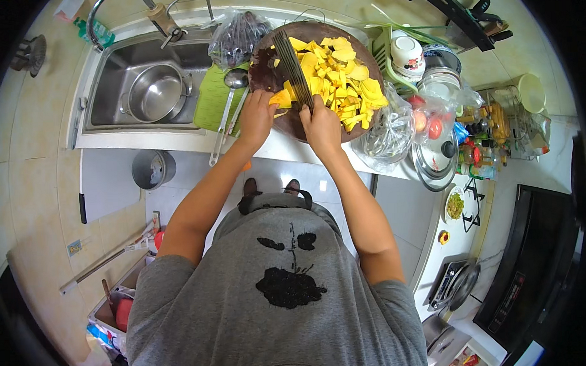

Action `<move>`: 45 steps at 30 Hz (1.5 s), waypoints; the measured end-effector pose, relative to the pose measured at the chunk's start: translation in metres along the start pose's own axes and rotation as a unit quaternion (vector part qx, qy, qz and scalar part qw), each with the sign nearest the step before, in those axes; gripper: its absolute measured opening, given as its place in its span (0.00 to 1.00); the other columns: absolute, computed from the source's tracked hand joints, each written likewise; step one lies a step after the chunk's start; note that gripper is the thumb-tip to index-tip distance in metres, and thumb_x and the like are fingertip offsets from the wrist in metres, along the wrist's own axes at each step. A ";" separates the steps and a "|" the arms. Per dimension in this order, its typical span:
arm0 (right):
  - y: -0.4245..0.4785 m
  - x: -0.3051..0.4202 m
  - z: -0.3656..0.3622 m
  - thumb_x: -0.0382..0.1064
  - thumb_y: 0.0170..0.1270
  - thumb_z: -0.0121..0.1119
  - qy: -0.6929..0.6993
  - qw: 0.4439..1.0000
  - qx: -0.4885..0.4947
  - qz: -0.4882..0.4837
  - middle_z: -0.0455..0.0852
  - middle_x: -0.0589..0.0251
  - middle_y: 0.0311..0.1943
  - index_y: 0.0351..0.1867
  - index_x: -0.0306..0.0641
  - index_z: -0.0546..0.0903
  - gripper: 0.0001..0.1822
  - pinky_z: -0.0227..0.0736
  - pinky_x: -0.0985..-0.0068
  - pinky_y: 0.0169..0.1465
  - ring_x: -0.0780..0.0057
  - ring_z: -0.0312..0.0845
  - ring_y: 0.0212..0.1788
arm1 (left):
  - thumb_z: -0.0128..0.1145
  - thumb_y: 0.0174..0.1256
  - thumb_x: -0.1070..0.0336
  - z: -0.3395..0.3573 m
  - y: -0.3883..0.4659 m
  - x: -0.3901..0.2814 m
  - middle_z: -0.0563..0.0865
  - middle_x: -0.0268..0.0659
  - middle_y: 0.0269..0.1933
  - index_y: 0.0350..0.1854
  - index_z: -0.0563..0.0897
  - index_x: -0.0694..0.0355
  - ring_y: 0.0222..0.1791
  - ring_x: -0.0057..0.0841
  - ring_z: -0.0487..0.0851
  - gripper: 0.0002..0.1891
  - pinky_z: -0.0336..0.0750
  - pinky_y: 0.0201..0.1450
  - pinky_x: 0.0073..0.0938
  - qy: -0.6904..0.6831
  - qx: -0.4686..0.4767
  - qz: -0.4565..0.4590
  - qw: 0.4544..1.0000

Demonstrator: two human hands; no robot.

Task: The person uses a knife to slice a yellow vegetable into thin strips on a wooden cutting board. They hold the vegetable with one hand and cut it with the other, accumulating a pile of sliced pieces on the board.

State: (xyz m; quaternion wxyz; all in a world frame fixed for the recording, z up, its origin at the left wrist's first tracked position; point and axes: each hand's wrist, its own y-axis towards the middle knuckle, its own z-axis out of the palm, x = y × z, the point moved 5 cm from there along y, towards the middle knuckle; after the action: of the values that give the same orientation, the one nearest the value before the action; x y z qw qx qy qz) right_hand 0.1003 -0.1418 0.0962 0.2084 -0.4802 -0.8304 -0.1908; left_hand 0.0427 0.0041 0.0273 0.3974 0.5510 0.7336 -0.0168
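My right hand (322,126) grips the handle end of a kitchen knife (291,62), whose broad dark blade points away from me across a round wooden cutting board (261,76). Left of the blade, my left hand (256,115) holds a chunk of pumpkin (282,99) on the board, close against the knife. A heap of yellow-orange cut pumpkin pieces (340,82) covers the board to the right of the blade. Whether the blade's edge is in the chunk, I cannot tell.
Left lie a green mat (210,96) with a ladle (236,78) and the sink (107,73) holding a steel pot (155,93). Behind sits a plastic bag (239,37) of dark produce. Right stand a dish rack (383,54), bagged red fruit (435,127) and a glass lid (435,171).
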 end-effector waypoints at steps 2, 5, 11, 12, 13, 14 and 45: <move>-0.007 0.011 -0.014 0.40 0.66 0.56 -0.013 1.000 0.009 -0.001 0.82 0.38 0.22 0.41 0.28 0.77 0.13 0.76 0.51 0.34 0.40 0.81 0.27 | 0.65 0.57 0.67 -0.005 0.000 -0.004 0.81 0.41 0.43 0.47 0.82 0.63 0.47 0.41 0.77 0.15 0.73 0.51 0.37 0.008 -0.011 0.013 1.000; -0.013 0.019 -0.015 0.38 0.64 0.56 -0.042 0.999 0.018 -0.028 0.83 0.42 0.20 0.34 0.30 0.75 0.10 0.78 0.53 0.31 0.44 0.83 0.25 | 0.65 0.57 0.66 -0.008 0.001 -0.004 0.81 0.40 0.42 0.46 0.83 0.62 0.46 0.40 0.78 0.14 0.74 0.51 0.37 0.012 -0.022 0.018 1.000; -0.012 0.015 -0.001 0.37 0.62 0.57 -0.071 0.995 0.072 -0.003 0.84 0.41 0.24 0.35 0.30 0.75 0.10 0.79 0.53 0.36 0.44 0.84 0.30 | 0.65 0.58 0.65 -0.014 0.007 -0.010 0.83 0.41 0.41 0.45 0.84 0.64 0.43 0.41 0.78 0.14 0.74 0.48 0.37 0.025 0.017 0.017 0.999; -0.013 0.015 0.002 0.37 0.62 0.58 -0.075 0.993 0.086 0.005 0.85 0.40 0.25 0.35 0.30 0.75 0.10 0.79 0.53 0.37 0.44 0.84 0.31 | 0.65 0.58 0.65 -0.014 0.006 -0.010 0.82 0.41 0.40 0.45 0.84 0.64 0.43 0.41 0.78 0.14 0.74 0.47 0.37 0.036 0.027 0.019 0.999; -0.012 0.016 0.003 0.37 0.62 0.58 -0.078 0.992 0.096 0.010 0.85 0.40 0.26 0.35 0.30 0.75 0.10 0.79 0.53 0.38 0.44 0.85 0.32 | 0.65 0.58 0.66 -0.013 0.005 -0.009 0.82 0.41 0.39 0.45 0.84 0.64 0.42 0.41 0.78 0.13 0.74 0.47 0.38 0.038 0.021 0.025 0.999; -0.010 0.019 0.003 0.37 0.62 0.58 -0.082 0.991 0.105 0.014 0.85 0.39 0.27 0.35 0.29 0.76 0.10 0.80 0.54 0.39 0.44 0.85 0.33 | 0.64 0.58 0.66 -0.011 0.005 -0.007 0.82 0.42 0.39 0.44 0.84 0.64 0.41 0.41 0.77 0.13 0.74 0.46 0.38 0.040 0.016 0.031 0.999; -0.017 0.027 0.003 0.37 0.63 0.58 -0.032 0.999 0.006 -0.033 0.83 0.41 0.21 0.34 0.30 0.75 0.10 0.78 0.53 0.31 0.42 0.83 0.26 | 0.63 0.57 0.73 -0.009 -0.005 0.010 0.81 0.44 0.41 0.41 0.81 0.65 0.42 0.46 0.80 0.10 0.75 0.47 0.41 -0.075 0.007 -0.007 0.997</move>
State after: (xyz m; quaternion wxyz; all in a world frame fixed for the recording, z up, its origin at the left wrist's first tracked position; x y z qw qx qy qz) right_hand 0.0727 -0.1289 0.1064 0.1781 -0.4574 -0.8530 -0.1773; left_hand 0.0333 0.0138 0.0255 0.4473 0.5462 0.7051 -0.0662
